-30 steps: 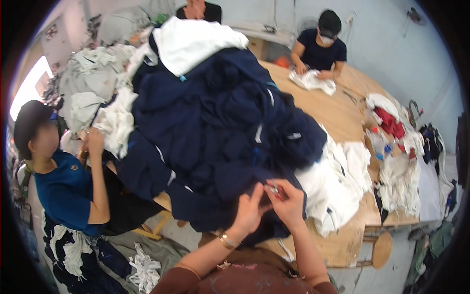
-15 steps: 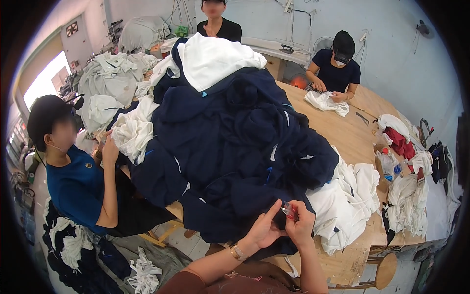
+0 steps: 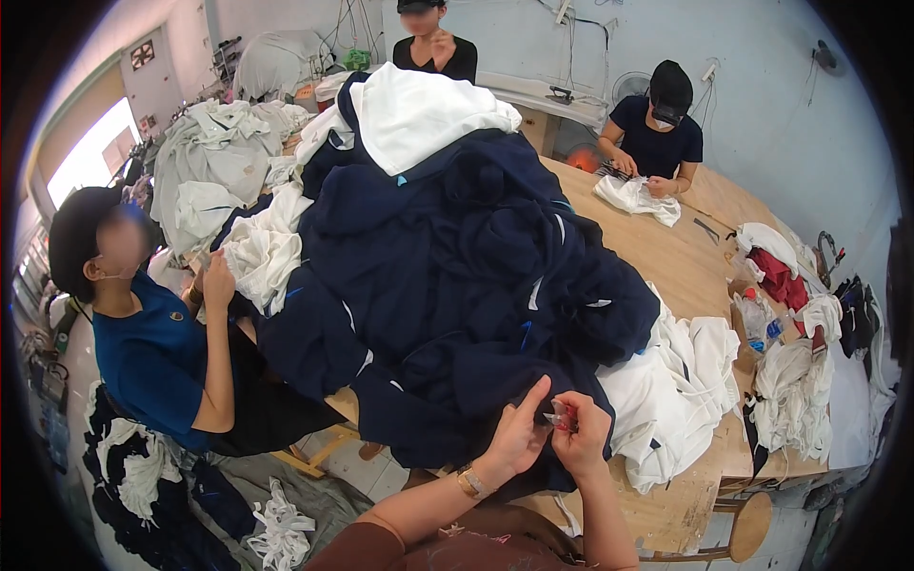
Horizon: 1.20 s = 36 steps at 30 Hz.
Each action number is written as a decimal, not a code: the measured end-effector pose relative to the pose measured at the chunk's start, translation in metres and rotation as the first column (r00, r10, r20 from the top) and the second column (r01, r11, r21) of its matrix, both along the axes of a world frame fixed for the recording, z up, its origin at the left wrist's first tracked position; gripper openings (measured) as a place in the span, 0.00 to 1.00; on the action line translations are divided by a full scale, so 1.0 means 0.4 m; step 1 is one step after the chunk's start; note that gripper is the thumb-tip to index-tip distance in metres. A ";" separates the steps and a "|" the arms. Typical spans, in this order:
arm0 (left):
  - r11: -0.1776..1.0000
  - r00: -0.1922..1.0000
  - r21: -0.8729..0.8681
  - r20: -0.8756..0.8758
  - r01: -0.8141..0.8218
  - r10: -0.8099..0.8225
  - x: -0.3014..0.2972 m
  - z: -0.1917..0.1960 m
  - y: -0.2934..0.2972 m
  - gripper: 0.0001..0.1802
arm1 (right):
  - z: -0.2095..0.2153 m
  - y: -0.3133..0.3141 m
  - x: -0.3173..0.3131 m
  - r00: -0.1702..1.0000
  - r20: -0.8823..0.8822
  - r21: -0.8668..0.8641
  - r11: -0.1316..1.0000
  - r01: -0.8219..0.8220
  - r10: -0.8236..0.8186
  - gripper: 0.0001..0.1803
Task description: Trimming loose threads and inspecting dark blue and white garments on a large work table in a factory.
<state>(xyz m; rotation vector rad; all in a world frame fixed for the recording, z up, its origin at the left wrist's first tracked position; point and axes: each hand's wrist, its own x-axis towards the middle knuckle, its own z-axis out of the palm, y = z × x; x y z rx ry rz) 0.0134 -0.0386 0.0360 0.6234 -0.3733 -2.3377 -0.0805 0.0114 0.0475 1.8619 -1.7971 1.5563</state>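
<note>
Down at the near edge of the wooden counter [image 3: 685,257], the person's two hands meet over the front slope of a big heap of navy garments [image 3: 457,285]. The left hand [image 3: 519,433] lies with its palm against the dark cloth, its fingers [image 3: 533,398] stretched up and pinching a fold of it at the heap's lower edge. The right hand [image 3: 581,438] sits just beside it, touching it at the fingertips, and its fingers are clenched around a small pale tool [image 3: 560,414] whose kind is too small to tell; the tool's tip rests on the same fold of navy cloth between the two hands. So the cloth being worked lies directly under and between both sets of fingers, at the foot of the heap nearest the person. A gold-coloured bracelet [image 3: 469,482] circles the left wrist. To the right of the hands a pile of white garments [image 3: 676,390] spills over the counter's edge, and more white cloth [image 3: 419,109] tops the heap at the far side. On the left a person in a blue shirt [image 3: 152,362] handles white fabric, and across the counter a person in dark clothes [image 3: 657,133] bends over another white piece [image 3: 636,198].
</note>
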 end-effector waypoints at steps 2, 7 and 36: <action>0.998 0.998 0.014 0.014 -0.054 0.054 -0.007 0.005 -0.003 0.14 | 0.001 0.004 -0.002 1.000 -0.008 0.012 1.000 0.015 -0.015 0.14; 0.998 0.990 0.030 0.133 -0.060 0.056 -0.024 -0.017 -0.049 0.13 | -0.002 -0.020 -0.014 0.999 -0.041 -0.038 0.999 -0.016 0.015 0.14; 0.976 0.992 -0.178 -0.008 -0.124 0.125 -0.033 -0.008 -0.059 0.12 | 0.008 -0.007 -0.036 0.969 -0.141 0.169 0.959 0.225 -0.202 0.14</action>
